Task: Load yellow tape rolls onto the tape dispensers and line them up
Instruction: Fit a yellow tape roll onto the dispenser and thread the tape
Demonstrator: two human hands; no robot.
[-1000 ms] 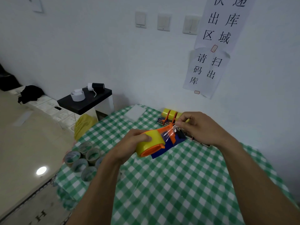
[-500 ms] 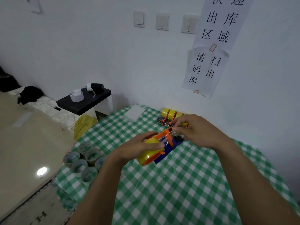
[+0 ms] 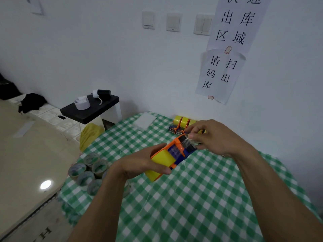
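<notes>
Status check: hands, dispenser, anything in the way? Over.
Left hand grips yellow roll on dispenser. Right hand pinches tape end. Loaded dispensers sit behind right hand.

A yellow tape roll (image 3: 162, 160) sits in a tilted orange dispenser (image 3: 176, 147); loaded dispensers (image 3: 182, 124) stand behind.

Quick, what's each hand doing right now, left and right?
Left hand: grips the yellow tape roll mounted in the orange dispenser.
Right hand: pinches the clear tape end over the dispenser's front.
</notes>
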